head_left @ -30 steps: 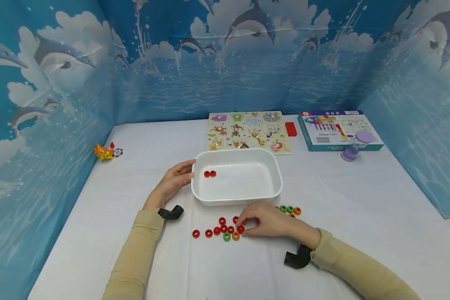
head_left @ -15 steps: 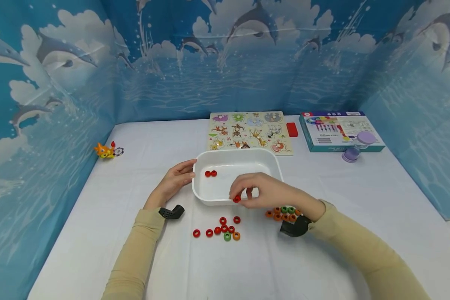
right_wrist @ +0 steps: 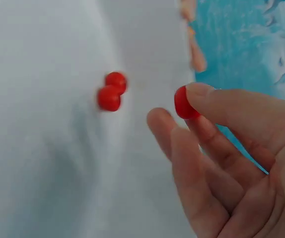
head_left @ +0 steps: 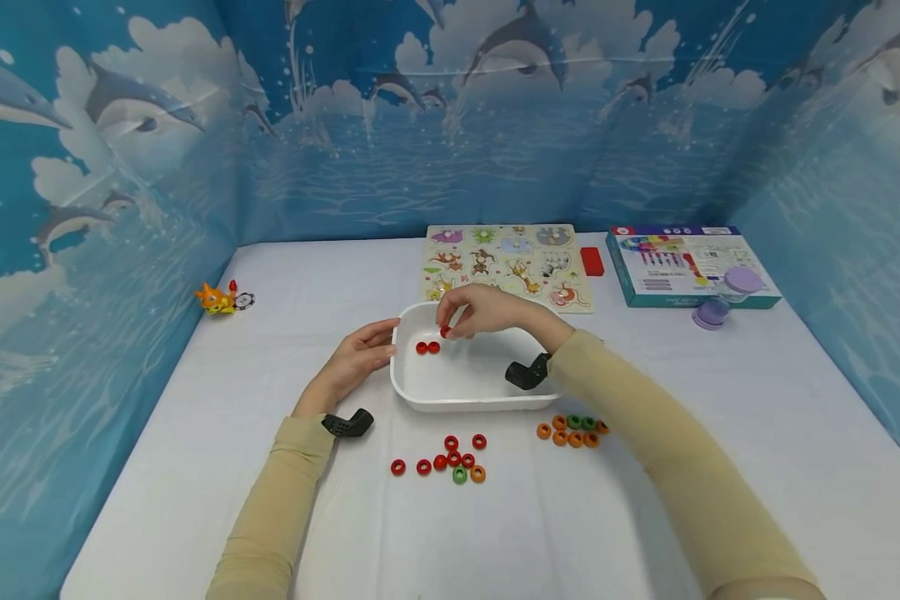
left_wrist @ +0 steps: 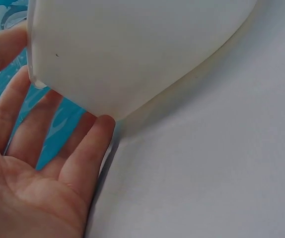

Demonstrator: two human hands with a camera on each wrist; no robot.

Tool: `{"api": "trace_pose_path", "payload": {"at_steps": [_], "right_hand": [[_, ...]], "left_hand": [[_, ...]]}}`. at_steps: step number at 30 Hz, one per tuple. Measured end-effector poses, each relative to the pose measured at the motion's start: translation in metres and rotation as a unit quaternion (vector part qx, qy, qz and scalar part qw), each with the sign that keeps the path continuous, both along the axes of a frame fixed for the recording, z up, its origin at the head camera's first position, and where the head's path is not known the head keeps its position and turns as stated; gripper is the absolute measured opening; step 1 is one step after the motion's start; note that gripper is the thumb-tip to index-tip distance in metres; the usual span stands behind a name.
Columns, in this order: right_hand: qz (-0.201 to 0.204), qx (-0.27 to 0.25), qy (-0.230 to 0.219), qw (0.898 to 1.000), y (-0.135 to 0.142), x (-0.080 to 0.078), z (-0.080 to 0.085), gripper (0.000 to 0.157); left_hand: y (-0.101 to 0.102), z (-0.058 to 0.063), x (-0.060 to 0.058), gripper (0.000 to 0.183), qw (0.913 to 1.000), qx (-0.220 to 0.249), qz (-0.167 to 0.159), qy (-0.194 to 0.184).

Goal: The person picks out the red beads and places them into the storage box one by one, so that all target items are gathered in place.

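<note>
A white plastic basin (head_left: pixel 480 406) stands mid-table, with two red beads (head_left: pixel 433 347) side by side on its floor near the left end. My right hand (head_left: pixel 487 310) is over the basin and pinches another red bead (right_wrist: pixel 183 103) between thumb and fingertips, just behind that pair. At the basin's left end, my left hand (head_left: pixel 355 364) rests against the outer wall with its fingers spread and relaxed. In the left wrist view, those fingers (left_wrist: pixel 90 153) touch the wall and lower corner. Several loose red beads (head_left: pixel 453 458) lie on the table in front of the basin.
One green bead (head_left: pixel 460 475) and one orange bead (head_left: pixel 477 474) lie beside the loose reds. A group of orange and green beads (head_left: pixel 575 438) is farther right. Behind are an animal puzzle board (head_left: pixel 510 258), a red block (head_left: pixel 592 262), a box (head_left: pixel 682 267) and a purple-capped item (head_left: pixel 712 312).
My right hand has picked a red bead off the table and carried it up and back over the basin, near the two beads inside. The left hand has stayed at the basin's left end.
</note>
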State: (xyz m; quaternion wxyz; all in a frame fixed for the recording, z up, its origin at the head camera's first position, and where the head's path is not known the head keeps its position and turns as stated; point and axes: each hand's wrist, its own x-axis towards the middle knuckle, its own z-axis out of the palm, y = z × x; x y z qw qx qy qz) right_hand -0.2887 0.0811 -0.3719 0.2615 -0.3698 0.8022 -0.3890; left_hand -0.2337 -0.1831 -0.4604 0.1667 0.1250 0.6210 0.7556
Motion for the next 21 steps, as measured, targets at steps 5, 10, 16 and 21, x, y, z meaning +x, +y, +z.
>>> {"api": "trace_pose_path", "payload": {"at_steps": [5,10,16,21], "right_hand": [[0.000,0.044,0.009,0.999,-0.007,-0.009,-0.024,0.023],[-0.012,0.073,0.042,0.996,-0.012,-0.009,-0.035,0.021],[-0.022,0.099,0.060,0.993,-0.013,-0.007,-0.032,0.026],[-0.013,0.093,0.066,0.993,-0.004,0.001,0.001,0.039]], "left_hand": [[0.000,0.001,0.000,0.054,1.0000,0.000,0.001,-0.004],[0.000,0.001,0.000,0.054,1.0000,-0.002,0.002,-0.004],[0.000,0.002,0.001,0.053,1.0000,-0.002,0.003,0.000],[0.000,0.002,0.001,0.051,1.0000,-0.001,0.001,0.005]]}}
